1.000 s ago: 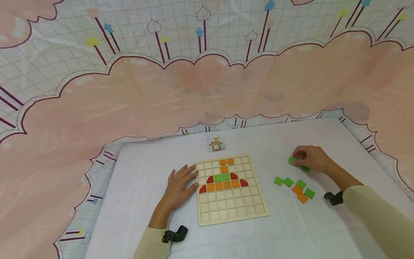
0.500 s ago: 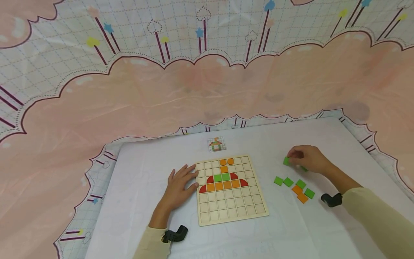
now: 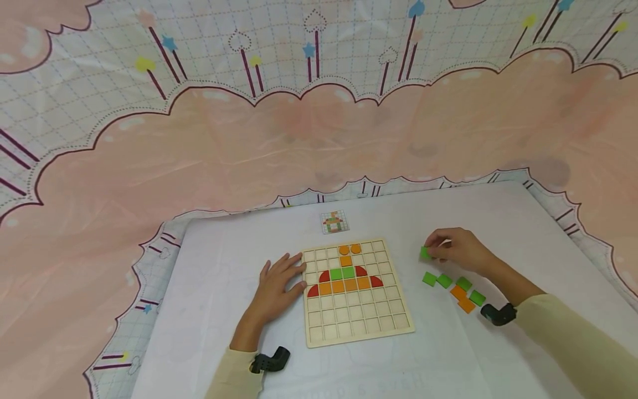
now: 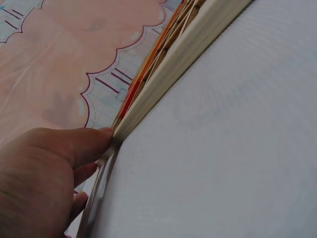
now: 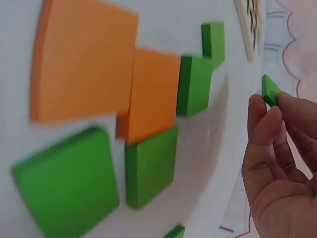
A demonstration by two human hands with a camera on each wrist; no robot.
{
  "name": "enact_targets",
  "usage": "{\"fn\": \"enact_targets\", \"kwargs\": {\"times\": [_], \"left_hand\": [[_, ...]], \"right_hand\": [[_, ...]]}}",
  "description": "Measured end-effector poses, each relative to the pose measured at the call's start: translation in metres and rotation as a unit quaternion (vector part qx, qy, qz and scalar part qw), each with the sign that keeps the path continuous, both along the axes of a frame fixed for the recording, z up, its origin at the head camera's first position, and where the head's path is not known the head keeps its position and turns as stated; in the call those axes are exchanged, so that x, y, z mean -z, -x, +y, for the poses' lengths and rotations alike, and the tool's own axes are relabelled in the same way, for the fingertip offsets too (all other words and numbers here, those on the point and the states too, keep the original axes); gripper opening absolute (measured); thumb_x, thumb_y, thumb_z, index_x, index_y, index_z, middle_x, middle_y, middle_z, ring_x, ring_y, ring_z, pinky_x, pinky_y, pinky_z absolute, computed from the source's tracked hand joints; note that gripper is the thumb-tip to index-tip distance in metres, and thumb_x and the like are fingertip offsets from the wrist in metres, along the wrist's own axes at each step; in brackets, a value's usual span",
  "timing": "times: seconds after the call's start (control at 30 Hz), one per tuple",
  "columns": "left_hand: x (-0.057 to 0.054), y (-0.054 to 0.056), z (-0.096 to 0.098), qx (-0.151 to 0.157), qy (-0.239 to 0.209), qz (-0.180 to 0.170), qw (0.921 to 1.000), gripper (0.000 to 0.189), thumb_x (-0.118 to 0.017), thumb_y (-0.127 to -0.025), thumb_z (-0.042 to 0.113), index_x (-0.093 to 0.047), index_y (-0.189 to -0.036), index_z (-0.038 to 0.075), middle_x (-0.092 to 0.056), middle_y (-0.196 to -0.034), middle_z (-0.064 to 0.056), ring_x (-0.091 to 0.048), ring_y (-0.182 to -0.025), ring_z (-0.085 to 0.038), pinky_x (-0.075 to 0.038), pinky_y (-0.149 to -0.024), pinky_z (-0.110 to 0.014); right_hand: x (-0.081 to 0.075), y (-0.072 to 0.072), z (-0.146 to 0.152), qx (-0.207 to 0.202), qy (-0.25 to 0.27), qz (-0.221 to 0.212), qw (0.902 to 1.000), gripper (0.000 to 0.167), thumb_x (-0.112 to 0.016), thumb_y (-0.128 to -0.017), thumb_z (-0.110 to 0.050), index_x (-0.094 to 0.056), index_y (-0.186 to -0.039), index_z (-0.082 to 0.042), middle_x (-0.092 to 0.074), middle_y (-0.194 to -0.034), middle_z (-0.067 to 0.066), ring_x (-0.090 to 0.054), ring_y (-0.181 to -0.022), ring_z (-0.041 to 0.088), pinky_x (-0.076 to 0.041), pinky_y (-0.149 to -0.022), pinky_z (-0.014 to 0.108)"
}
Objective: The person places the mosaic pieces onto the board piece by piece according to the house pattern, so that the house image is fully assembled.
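My right hand pinches a green square tile between thumb and fingertips, right of the wooden grid board. The fingers of my left hand are spread and lie along the board's left edge; its thumb touches that edge in the left wrist view. Set in the board are orange circles, orange squares, green squares and red quarter-round tiles. Below my right hand lie several loose green tiles and two orange tiles.
Behind the board lies a small picture card with a coloured grid pattern. A white cloth covers the table. A patterned pink backdrop rises behind it. Black wrist cameras sit on both forearms.
My right hand has moved left toward the board with the green tile in its fingers. My left hand and the board stay where they were.
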State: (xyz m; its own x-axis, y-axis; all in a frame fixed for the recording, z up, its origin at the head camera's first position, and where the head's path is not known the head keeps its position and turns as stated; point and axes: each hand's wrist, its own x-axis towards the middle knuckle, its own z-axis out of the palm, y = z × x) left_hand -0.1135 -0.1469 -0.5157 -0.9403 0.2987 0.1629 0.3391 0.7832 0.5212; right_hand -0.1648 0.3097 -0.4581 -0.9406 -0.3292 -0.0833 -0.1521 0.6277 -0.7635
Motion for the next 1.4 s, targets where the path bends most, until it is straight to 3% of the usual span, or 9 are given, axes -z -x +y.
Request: {"fn": "enact_targets", "kwargs": {"times": [0.67,0.97,1.4], "left_hand": [[0.002,0.001,-0.001,0.004,0.000,0.002,1.0000,0.047,-0.068,-0.096,0.033,-0.064,-0.140,0.017,-0.047,-0.160,0.000,-0.032,-0.154,-0.031,-0.008,-0.124,-0.066],[0.002,0.002,-0.001,0.003,-0.002,0.000,1.0000,0.047,-0.068,-0.096,0.033,-0.064,-0.140,0.018,-0.047,-0.160,0.001,-0.032,-0.154,-0.030,-0.008,-0.124,-0.066],[0.003,0.002,0.000,-0.002,0.002,0.001,1.0000,0.047,-0.069,-0.096,0.033,-0.064,-0.140,0.018,-0.047,-0.160,0.001,-0.032,-0.154,-0.030,-0.008,-0.124,-0.067]], "right_hand": [[0.006,-0.008,-0.048,-0.041,0.051,-0.078,0.9948,0.014,-0.068,-0.097,-0.014,-0.072,-0.109,-0.007,-0.068,-0.102,0.010,-0.071,-0.087,0.022,-0.062,-0.077,0.031],[0.007,-0.012,-0.069,-0.060,0.028,-0.068,0.9955,0.014,-0.075,-0.093,-0.018,-0.073,-0.105,-0.012,-0.072,-0.098,0.002,-0.061,-0.085,0.021,-0.056,-0.070,0.029],[0.011,-0.016,-0.095,-0.119,0.020,-0.066,0.9905,0.006,-0.078,-0.090,-0.020,-0.076,-0.095,-0.019,-0.071,-0.090,-0.004,-0.063,-0.086,0.016,-0.053,-0.076,0.024]]}}
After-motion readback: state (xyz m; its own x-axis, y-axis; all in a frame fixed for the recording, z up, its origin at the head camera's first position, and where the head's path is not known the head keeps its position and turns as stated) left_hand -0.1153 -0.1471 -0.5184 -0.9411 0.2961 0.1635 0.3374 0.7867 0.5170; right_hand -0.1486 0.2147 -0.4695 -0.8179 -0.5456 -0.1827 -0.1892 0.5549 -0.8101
